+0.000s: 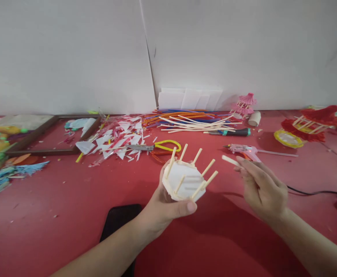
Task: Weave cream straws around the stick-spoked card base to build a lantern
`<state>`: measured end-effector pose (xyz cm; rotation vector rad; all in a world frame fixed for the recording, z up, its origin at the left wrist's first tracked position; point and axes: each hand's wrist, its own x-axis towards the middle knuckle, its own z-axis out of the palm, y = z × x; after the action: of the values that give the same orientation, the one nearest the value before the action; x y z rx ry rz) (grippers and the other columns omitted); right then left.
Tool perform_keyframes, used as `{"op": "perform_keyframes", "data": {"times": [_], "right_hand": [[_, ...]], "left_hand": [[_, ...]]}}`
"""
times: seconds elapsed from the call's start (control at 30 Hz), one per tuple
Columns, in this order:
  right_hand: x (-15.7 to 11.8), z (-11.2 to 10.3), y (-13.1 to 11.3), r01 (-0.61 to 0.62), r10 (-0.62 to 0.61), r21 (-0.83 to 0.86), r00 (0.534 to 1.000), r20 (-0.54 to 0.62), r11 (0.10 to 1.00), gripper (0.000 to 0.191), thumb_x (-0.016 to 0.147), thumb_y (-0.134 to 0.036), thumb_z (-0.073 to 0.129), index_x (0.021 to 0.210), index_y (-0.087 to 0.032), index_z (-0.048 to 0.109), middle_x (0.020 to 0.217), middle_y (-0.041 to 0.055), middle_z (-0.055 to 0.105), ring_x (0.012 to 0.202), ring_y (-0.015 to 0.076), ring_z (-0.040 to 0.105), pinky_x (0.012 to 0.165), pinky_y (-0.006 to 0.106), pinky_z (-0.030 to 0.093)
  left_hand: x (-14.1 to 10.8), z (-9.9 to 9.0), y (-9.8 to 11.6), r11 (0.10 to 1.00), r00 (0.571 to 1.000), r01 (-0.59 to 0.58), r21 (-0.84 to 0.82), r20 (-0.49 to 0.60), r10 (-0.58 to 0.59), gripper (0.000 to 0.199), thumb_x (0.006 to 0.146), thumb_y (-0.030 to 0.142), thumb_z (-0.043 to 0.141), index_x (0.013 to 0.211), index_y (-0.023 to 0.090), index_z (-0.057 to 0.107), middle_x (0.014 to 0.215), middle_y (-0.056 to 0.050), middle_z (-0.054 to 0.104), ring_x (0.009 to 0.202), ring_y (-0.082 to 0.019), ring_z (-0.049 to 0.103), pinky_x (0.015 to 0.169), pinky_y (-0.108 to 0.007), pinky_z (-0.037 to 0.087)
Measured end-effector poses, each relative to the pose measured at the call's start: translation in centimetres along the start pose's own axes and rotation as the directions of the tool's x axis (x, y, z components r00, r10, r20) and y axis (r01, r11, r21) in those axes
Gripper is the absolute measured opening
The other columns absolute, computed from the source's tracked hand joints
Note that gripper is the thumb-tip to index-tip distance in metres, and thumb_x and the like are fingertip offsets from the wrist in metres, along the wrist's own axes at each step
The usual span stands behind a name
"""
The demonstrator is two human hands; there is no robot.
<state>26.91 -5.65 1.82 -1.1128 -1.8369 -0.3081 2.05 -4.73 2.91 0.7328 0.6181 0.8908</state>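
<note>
Your right hand (262, 188) pinches a pale stick (231, 161), its free tip pointing left and away, just off the right edge of the white base (182, 169) your left hand (164, 207) clasps.

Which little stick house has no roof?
The white house in the left hand: its sticks end bare, while the pink house and red house have roofs.

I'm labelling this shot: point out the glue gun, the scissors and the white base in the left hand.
Glue gun (243, 149), head view: pink body.
Scissors (150, 147), head view: metal beside the handles.
White base (186, 171), head view: flat inner face.
</note>
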Motion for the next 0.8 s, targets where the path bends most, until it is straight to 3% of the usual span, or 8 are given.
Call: {"op": "perform_keyframes", "data": {"times": [0.17,0.27,0.37,0.43,0.57,0.7,0.8], "right_hand": [[0.0,-1.1,-0.1,0.098,-0.098,-0.065,0.995,0.012,0.993,0.061,0.084,-0.006,0.066,0.138,-0.031,0.053,0.077,0.0006,0.07,0.061,0.0176,0.06,0.064,0.033,0.049],[0.5,-1.4,0.4,0.12,-0.116,-0.125,0.993,0.036,0.985,0.044,0.083,-0.009,0.07,0.122,-0.029,0.062,0.076,0.0,0.071,0.065,0.018,0.061,0.069,0.033,0.05],[0.7,-1.1,0.5,0.027,-0.021,-0.155,0.999,0.041,0.987,0.017,0.089,-0.012,0.062,0.1,-0.024,0.064,0.08,0.0025,0.07,0.074,0.0186,0.065,0.074,0.032,0.05],[0.5,-0.6,0.2,-0.074,0.081,-0.165,0.996,0.036,0.984,0.01,0.093,-0.015,0.055,0.095,-0.023,0.061,0.081,0.0038,0.07,0.073,0.0177,0.066,0.069,0.03,0.05],[-0.3,0.0,-1.0,-0.155,0.164,-0.117,0.984,0.068,0.981,0.009,0.095,-0.019,0.052,0.101,-0.022,0.058,0.081,0.0043,0.069,0.065,0.016,0.065,0.06,0.027,0.05],[-0.7,-0.1,-2.1,-0.054,0.053,0.002,0.981,0.188,0.999,0.021,0.096,-0.017,0.051,0.116,-0.022,0.055,0.091,0.0065,0.072,0.074,0.0168,0.069,0.064,0.026,0.054],[-0.5,0.0,-2.3,0.012,-0.036,0.107,0.972,0.232,0.994,0.025,0.094,-0.011,0.05,0.116,-0.022,0.056,0.088,0.0046,0.072,0.073,0.0158,0.069,0.065,0.026,0.055]], "left_hand": [[-0.2,0.0,-0.1,0.998,0.999,-0.045,0.053,-0.025,0.046,0.106,0.059,0.017,0.091,0.146,0.035,0.035,0.114,-0.005,0.07,0.108,-0.027,0.065,0.098,-0.041,0.046],[-0.4,0.1,-0.3,0.999,0.999,-0.021,0.05,-0.037,0.023,0.095,0.06,0.015,0.09,0.139,0.031,0.042,0.112,-0.007,0.07,0.106,-0.026,0.066,0.095,-0.041,0.047],[-0.2,0.1,-0.4,0.999,0.999,-0.028,0.041,-0.044,0.029,0.081,0.058,0.014,0.091,0.127,0.026,0.05,0.11,-0.006,0.07,0.1,-0.025,0.067,0.092,-0.041,0.05],[0.0,0.0,-0.3,0.999,0.999,-0.033,0.041,-0.034,0.035,0.068,0.059,0.016,0.091,0.117,0.022,0.056,0.105,-0.006,0.07,0.096,-0.024,0.068,0.091,-0.041,0.051],[0.5,-0.4,-0.3,0.999,0.999,-0.036,-0.023,-0.038,0.035,0.05,0.063,0.025,0.09,0.105,0.019,0.063,0.099,-0.007,0.074,0.096,-0.023,0.069,0.095,-0.039,0.049],[0.9,-0.4,-0.1,0.984,0.991,0.037,-0.176,-0.119,-0.058,0.039,0.077,0.046,0.077,0.104,0.02,0.066,0.113,-0.009,0.073,0.11,-0.027,0.066,0.1,-0.041,0.047],[1.1,-0.1,0.4,0.95,0.975,0.148,-0.274,-0.123,-0.187,0.043,0.084,0.058,0.064,0.098,0.018,0.067,0.104,-0.01,0.074,0.106,-0.029,0.069,0.093,-0.04,0.052]]}}
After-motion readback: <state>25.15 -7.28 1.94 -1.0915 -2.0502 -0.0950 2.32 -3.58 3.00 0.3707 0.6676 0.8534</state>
